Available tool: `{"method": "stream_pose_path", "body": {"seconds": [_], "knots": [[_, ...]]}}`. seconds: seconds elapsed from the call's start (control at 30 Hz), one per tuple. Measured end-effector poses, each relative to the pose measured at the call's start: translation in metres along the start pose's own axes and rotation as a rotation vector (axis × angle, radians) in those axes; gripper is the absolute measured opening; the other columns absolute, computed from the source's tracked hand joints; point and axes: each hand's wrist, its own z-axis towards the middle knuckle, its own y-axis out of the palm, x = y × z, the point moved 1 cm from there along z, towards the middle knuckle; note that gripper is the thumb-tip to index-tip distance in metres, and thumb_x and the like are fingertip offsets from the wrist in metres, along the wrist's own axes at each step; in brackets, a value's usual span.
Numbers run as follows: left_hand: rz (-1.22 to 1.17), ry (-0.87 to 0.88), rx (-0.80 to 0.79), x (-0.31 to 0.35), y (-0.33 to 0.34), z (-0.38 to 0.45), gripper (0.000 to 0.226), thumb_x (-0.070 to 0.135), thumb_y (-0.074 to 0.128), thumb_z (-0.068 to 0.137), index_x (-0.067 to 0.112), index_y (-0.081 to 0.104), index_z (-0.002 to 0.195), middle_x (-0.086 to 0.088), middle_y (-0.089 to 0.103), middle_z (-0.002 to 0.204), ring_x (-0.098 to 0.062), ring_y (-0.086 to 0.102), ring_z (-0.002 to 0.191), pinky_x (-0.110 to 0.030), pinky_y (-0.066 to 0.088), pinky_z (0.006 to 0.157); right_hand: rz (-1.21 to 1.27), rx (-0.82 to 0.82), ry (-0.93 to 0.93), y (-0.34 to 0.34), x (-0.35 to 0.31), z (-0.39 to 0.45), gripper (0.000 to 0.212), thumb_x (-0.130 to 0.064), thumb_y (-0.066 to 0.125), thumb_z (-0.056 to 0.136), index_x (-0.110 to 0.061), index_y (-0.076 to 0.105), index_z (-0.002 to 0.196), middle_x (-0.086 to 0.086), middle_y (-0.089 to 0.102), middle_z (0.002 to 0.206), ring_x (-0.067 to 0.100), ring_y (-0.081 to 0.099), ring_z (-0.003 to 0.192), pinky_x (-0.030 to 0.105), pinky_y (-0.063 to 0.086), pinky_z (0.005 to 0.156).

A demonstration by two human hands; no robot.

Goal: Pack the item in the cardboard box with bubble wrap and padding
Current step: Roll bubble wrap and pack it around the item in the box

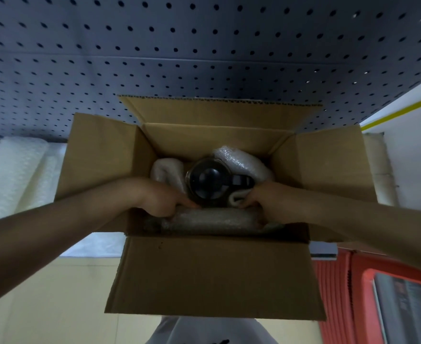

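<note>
An open cardboard box [212, 276] stands in front of me with all flaps up. Inside sits a dark round kettle-like item [208, 181] with a black lid knob and a handle on its right. White foam padding [166, 170] lies to its left and a wad of bubble wrap [241, 161] behind it on the right. A roll of bubble wrap [212, 218] lies along the box's near wall. My left hand [163, 201] grips the roll's left end, fingers curled over it. My right hand [261, 202] grips its right end, beside a white foam piece [238, 196].
A blue pegboard [204, 45] rises behind the box. White foam sheets [18, 175] lie on the table at the left, more padding [380, 170] at the right. A red crate [378, 301] stands on the floor at lower right.
</note>
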Motion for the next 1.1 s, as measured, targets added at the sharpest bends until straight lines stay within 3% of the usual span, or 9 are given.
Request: {"method": "stream_pose_path", "body": {"seconds": [0.2,0.37,0.5,0.7,0.87,0.93,1.03,1.1], "knots": [[0.000,0.032,-0.014,-0.001,0.002,-0.005,0.065,0.006,0.043,0.096,0.043,0.025,0.147,0.007,0.027,0.157,-0.016,0.029,0.141,-0.025,0.027,0.110,-0.002,0.031,0.008,0.005,0.001,-0.003,0.063,-0.005,0.068,0.080,-0.022,0.049,0.138,0.004,0.049,0.143,0.022,0.050,0.127,0.030,0.041,0.106],[0.030,0.016,0.059,0.001,-0.002,-0.023,0.066,0.013,0.047,0.095,0.041,0.021,0.148,0.005,0.026,0.157,-0.018,0.031,0.141,-0.025,0.030,0.108,0.011,-0.069,-0.005,-0.016,-0.001,-0.023,0.069,-0.016,0.068,0.079,-0.031,0.042,0.140,-0.003,0.052,0.138,0.019,0.057,0.116,0.038,0.050,0.097],[-0.020,0.047,0.184,-0.001,-0.007,-0.054,0.062,0.024,0.056,0.092,0.043,0.032,0.145,0.007,0.040,0.150,-0.015,0.041,0.134,-0.029,0.034,0.105,0.187,-0.094,0.012,-0.042,-0.013,-0.054,0.070,-0.017,0.073,0.080,-0.030,0.040,0.140,-0.009,0.048,0.135,0.011,0.050,0.119,0.033,0.047,0.101],[-0.116,0.073,0.277,0.000,-0.010,-0.102,0.050,0.022,0.061,0.091,0.041,0.048,0.135,0.010,0.054,0.138,-0.009,0.051,0.125,-0.024,0.040,0.103,0.195,0.011,-0.071,-0.065,-0.037,-0.077,0.063,-0.019,0.074,0.080,-0.033,0.044,0.134,-0.017,0.050,0.112,0.007,0.054,0.108,0.033,0.048,0.099],[-0.234,0.085,0.330,-0.017,0.000,-0.137,0.041,0.022,0.060,0.091,0.031,0.057,0.131,0.006,0.060,0.132,-0.012,0.055,0.123,-0.034,0.041,0.108,0.159,0.024,-0.085,-0.067,-0.071,-0.086,0.061,-0.027,0.072,0.082,-0.033,0.044,0.135,-0.012,0.052,0.126,0.004,0.054,0.108,0.022,0.046,0.096],[-0.253,0.116,0.359,-0.034,0.004,-0.151,0.036,0.025,0.061,0.092,0.035,0.060,0.127,0.011,0.063,0.127,-0.004,0.057,0.119,-0.028,0.044,0.106,0.110,0.034,-0.090,-0.067,-0.094,-0.087,0.059,-0.034,0.068,0.085,-0.032,0.042,0.138,-0.012,0.050,0.132,0.004,0.051,0.110,0.016,0.043,0.091],[-0.298,0.140,0.404,-0.066,0.008,-0.171,0.034,0.021,0.060,0.093,0.039,0.062,0.121,0.026,0.063,0.114,0.019,0.056,0.103,-0.002,0.043,0.086,0.042,0.100,-0.129,-0.069,-0.140,-0.083,0.051,-0.033,0.061,0.090,-0.026,0.045,0.138,-0.009,0.053,0.130,0.007,0.054,0.110,0.020,0.044,0.092],[-0.297,0.153,0.478,-0.090,0.009,-0.184,0.032,0.019,0.060,0.093,0.038,0.063,0.119,0.029,0.062,0.111,0.020,0.056,0.100,0.000,0.043,0.086,0.037,0.169,-0.168,-0.072,-0.173,-0.074,0.042,-0.028,0.059,0.092,-0.026,0.050,0.133,-0.008,0.059,0.123,0.008,0.058,0.105,0.022,0.046,0.089]]}}
